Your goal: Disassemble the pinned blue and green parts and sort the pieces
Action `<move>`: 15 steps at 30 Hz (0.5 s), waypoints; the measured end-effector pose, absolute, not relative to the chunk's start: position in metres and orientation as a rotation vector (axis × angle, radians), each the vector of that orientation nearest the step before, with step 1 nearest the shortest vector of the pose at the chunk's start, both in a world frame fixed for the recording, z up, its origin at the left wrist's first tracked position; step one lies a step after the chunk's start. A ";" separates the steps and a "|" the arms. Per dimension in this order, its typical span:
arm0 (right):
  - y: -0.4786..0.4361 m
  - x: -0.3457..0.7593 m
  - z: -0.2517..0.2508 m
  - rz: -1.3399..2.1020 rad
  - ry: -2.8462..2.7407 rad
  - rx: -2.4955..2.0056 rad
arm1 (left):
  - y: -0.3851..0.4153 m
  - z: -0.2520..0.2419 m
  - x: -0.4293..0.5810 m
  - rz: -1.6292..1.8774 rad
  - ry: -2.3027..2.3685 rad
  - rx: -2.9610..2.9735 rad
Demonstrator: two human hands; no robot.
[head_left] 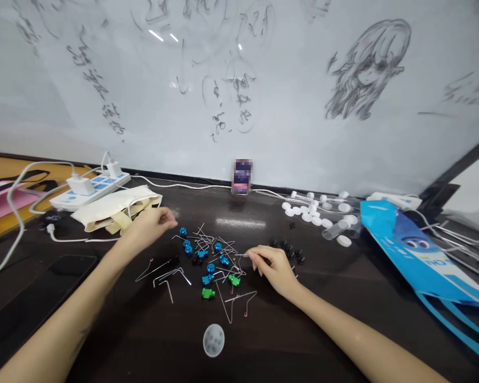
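Note:
My right hand (274, 267) pinches a thin metal wire (241, 255) at the right side of a loose pile. My left hand (159, 221) hovers at the pile's upper left, fingers curled together; whatever they hold, if anything, cannot be made out. Between the hands lie bent wires (203, 242), blue metal fittings (211, 268) and green fittings (208, 293). L-shaped hex keys (168, 290) rest at the left of the pile. Small black screw-like parts (287, 249) lie just beyond my right hand. Nearest me stands a small white cup (214, 340) with small round things inside.
White caps (316, 221) and clear tubes (335, 230) lie at the back right, beside a blue bag (415, 250). A phone (242, 176) leans on the whiteboard (263, 106). At left are a power strip (91, 192), a cream pouch (107, 209) and a black tablet-like slab (35, 308).

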State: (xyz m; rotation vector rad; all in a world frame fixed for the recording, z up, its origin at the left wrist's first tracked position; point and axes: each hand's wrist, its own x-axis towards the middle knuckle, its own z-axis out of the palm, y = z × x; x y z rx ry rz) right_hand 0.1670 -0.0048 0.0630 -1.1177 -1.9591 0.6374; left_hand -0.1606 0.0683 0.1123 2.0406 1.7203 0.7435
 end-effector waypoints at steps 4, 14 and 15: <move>-0.005 0.167 0.063 0.631 -1.962 -1.122 | 0.042 0.120 -0.147 -0.029 1.720 2.193; -0.004 0.168 0.062 0.648 -1.939 -1.131 | 0.048 0.118 -0.144 0.280 1.634 2.299; -0.004 0.168 0.062 0.653 -1.937 -1.131 | 0.047 0.126 -0.143 0.434 1.605 2.282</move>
